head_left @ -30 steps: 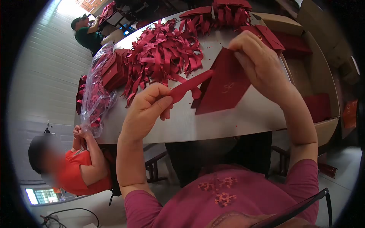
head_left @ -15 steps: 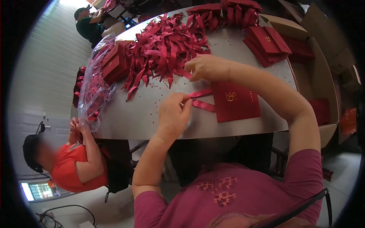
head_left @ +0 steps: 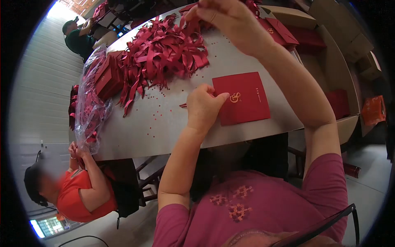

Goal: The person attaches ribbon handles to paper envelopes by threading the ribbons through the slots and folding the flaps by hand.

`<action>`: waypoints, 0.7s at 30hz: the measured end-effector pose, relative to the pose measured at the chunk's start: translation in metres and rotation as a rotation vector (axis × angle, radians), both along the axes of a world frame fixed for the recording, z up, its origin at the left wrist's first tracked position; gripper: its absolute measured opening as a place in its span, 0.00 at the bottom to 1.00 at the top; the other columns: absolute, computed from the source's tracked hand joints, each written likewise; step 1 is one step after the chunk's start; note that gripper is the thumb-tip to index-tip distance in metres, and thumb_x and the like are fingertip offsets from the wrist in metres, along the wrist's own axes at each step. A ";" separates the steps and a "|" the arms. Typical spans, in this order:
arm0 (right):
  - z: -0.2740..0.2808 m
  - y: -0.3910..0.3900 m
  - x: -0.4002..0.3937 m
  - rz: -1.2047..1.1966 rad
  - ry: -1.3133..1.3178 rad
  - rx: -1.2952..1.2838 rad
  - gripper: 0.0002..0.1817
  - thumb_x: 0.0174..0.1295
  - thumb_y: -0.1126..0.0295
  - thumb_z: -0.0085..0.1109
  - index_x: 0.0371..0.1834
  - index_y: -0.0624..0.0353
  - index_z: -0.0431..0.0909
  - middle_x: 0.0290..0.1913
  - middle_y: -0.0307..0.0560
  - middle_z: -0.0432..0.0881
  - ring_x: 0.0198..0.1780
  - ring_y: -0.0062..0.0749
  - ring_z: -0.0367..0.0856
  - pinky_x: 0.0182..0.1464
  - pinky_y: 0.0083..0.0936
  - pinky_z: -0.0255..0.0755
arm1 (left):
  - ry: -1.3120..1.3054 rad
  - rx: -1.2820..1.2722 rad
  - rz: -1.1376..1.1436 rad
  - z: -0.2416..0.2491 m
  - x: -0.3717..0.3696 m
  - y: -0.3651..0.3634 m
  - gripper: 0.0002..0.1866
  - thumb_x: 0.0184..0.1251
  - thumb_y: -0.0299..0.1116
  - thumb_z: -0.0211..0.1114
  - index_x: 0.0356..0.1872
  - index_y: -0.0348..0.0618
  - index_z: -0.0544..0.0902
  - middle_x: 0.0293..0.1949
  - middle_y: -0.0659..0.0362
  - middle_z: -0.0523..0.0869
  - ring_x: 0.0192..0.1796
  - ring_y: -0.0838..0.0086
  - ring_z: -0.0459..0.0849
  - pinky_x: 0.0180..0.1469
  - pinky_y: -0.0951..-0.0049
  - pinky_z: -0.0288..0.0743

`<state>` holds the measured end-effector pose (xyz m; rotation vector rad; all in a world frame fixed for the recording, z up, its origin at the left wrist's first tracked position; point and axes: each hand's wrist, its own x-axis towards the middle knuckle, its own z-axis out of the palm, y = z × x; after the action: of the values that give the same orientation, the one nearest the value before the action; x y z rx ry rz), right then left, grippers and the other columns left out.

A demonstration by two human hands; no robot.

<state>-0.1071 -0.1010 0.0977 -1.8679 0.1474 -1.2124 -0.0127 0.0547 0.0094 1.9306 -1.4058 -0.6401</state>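
A flat dark-red paper gift bag (head_left: 242,103) with a gold monogram lies on the metal table in front of me. My left hand (head_left: 204,106) is closed at the bag's left edge, thumb on its face and fingers curled. A short red ribbon end (head_left: 183,106) sticks out beside that hand; the rest of the ribbon is hidden. My right hand (head_left: 226,18) is raised toward the far side of the table, its fingers stretched out near the ribbons of the bags there. I see nothing held in it.
A large heap of red ribbons (head_left: 160,51) covers the table's far left. Stacked red bags (head_left: 109,76) stand beside clear plastic (head_left: 87,99). More bags (head_left: 277,33) lie at the back right, by an open cardboard box (head_left: 335,61). A co-worker in orange (head_left: 88,189) sits at left.
My right hand has moved from beside the ribbon heap up to the far side. My left hand has shifted from the bag's ribbon handles onto its edge. The view has turned slightly.
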 end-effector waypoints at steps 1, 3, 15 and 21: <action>0.002 -0.006 -0.012 -0.026 0.024 -0.011 0.03 0.70 0.74 0.54 0.41 0.61 0.77 0.43 0.42 0.85 0.42 0.19 0.80 0.42 0.21 0.75 | 0.000 -0.002 -0.008 -0.002 -0.002 -0.001 0.17 0.52 0.38 0.74 0.35 0.34 0.83 0.27 0.49 0.85 0.32 0.57 0.84 0.40 0.62 0.77; 0.006 -0.021 -0.040 -0.074 0.074 -0.034 0.04 0.70 0.74 0.55 0.41 0.62 0.78 0.42 0.41 0.85 0.41 0.19 0.80 0.42 0.21 0.75 | -0.006 -0.035 -0.008 -0.010 -0.003 -0.003 0.21 0.47 0.38 0.77 0.38 0.35 0.81 0.29 0.51 0.85 0.33 0.59 0.84 0.40 0.62 0.77; -0.004 -0.026 -0.237 -0.310 0.345 -0.145 0.07 0.67 0.75 0.57 0.44 0.65 0.80 0.36 0.41 0.84 0.34 0.18 0.79 0.39 0.20 0.75 | 0.214 -0.010 -0.011 -0.022 0.006 -0.010 0.15 0.51 0.31 0.75 0.35 0.35 0.79 0.29 0.57 0.83 0.32 0.73 0.80 0.36 0.70 0.76; -0.026 0.054 -0.102 -0.261 0.590 0.081 0.09 0.63 0.75 0.58 0.45 0.66 0.80 0.33 0.39 0.83 0.32 0.17 0.77 0.37 0.20 0.74 | 0.478 0.077 0.064 -0.014 0.006 -0.020 0.07 0.59 0.28 0.70 0.30 0.34 0.81 0.27 0.59 0.85 0.30 0.79 0.80 0.35 0.75 0.76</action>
<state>-0.2089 -0.0466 0.0714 -2.1300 0.7689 -0.7669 -0.0062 0.0352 -0.0051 1.7186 -1.0263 -1.0550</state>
